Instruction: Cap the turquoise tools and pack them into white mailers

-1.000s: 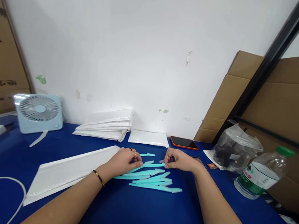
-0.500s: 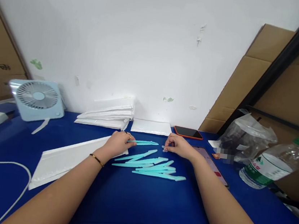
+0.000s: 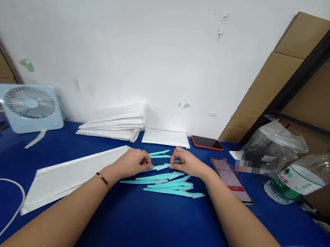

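My left hand (image 3: 131, 162) pinches the handle of a turquoise eyebrow razor (image 3: 160, 167), whose blade end points right. At that blade end, my right hand (image 3: 184, 162) has its thumb and fingers closed together; whatever small part sits between them is hidden. Two more turquoise razors (image 3: 161, 152) stick out beyond the left knuckles, and I cannot tell if they are held or lying down. Nearer me, several turquoise razors (image 3: 169, 186) lie in a loose, overlapping row on the blue table (image 3: 152, 226).
A long white padded sleeve (image 3: 71, 172) lies left of the hands. Behind are a stack of white packets (image 3: 113, 123), one flat white packet (image 3: 166, 137) and an orange-edged phone (image 3: 207, 143). Rightward are a lit phone (image 3: 232, 180) and a water bottle (image 3: 299, 178); a fan (image 3: 30, 107) stands left.
My right hand has moved left to the razor's blade end; the small clear piece it held no longer shows. The razor my left hand holds now sits lower, nearer the row.
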### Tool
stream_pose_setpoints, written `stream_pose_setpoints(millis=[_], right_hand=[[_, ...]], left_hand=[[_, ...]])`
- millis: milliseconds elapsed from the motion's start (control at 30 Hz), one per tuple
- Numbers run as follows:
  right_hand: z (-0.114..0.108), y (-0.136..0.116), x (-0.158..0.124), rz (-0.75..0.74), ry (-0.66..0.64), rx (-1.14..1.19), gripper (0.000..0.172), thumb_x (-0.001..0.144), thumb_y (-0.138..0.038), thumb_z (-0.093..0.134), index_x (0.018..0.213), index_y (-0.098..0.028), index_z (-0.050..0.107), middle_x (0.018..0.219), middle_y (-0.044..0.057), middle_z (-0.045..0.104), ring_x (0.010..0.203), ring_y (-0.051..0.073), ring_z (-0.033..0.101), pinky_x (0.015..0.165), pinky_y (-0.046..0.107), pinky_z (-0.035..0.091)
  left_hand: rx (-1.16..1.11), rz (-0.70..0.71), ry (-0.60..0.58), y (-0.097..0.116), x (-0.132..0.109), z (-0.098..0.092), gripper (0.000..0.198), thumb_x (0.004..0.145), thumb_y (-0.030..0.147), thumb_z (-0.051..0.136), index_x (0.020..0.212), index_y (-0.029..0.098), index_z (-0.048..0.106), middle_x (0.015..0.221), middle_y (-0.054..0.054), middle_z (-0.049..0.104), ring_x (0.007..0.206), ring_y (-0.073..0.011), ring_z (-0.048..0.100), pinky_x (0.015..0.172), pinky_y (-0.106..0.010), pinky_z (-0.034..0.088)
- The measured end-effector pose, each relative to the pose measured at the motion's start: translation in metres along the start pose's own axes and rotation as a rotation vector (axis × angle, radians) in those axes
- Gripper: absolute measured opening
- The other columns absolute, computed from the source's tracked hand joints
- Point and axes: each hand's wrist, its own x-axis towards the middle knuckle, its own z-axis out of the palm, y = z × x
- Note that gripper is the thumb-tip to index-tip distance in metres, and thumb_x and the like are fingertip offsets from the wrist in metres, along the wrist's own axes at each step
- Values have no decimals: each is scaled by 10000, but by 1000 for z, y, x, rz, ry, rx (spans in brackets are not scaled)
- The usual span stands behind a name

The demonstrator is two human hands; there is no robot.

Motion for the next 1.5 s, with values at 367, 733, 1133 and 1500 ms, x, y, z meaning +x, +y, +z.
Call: stream_pose_setpoints(millis=[367, 733, 1133, 1500], right_hand=[[-16, 12, -10, 64, 116, 116, 170, 725, -346, 650, 740, -178, 630, 823, 10, 499, 676, 111, 481, 602, 238, 403], [-2, -14, -3, 135, 73, 717, 279, 734, -381, 639, 877, -146, 589, 617, 3, 614, 554, 110, 579, 505, 206, 396], [10, -22, 3, 218, 311, 877, 282, 665, -392, 707, 776, -138, 657, 554, 10, 635, 522, 106, 588, 504, 206, 434], [-4, -3, -3, 325, 371, 962, 305, 579, -359, 765, 757, -129, 670, 592, 26, 636, 550, 121, 602, 466, 199, 431]], left_hand=[[-116, 19, 123, 3, 2, 5, 272, 818, 438, 460, 805, 207, 603, 826, -7, 622, 708, -143, 534, 623, -249, 368], [-378, -66, 91, 16, 2, 12, 279, 858, 458, 385, 794, 205, 481, 649, 40, 540, 580, -112, 531, 535, -217, 359], [-569, -56, 90, 15, 5, 19, 217, 843, 420, 442, 877, 206, 457, 650, 47, 537, 528, -80, 453, 526, -209, 372], [-703, -155, 51, 10, 8, 18, 288, 777, 459, 527, 828, 182, 464, 652, 30, 571, 479, -62, 427, 476, -193, 348]])
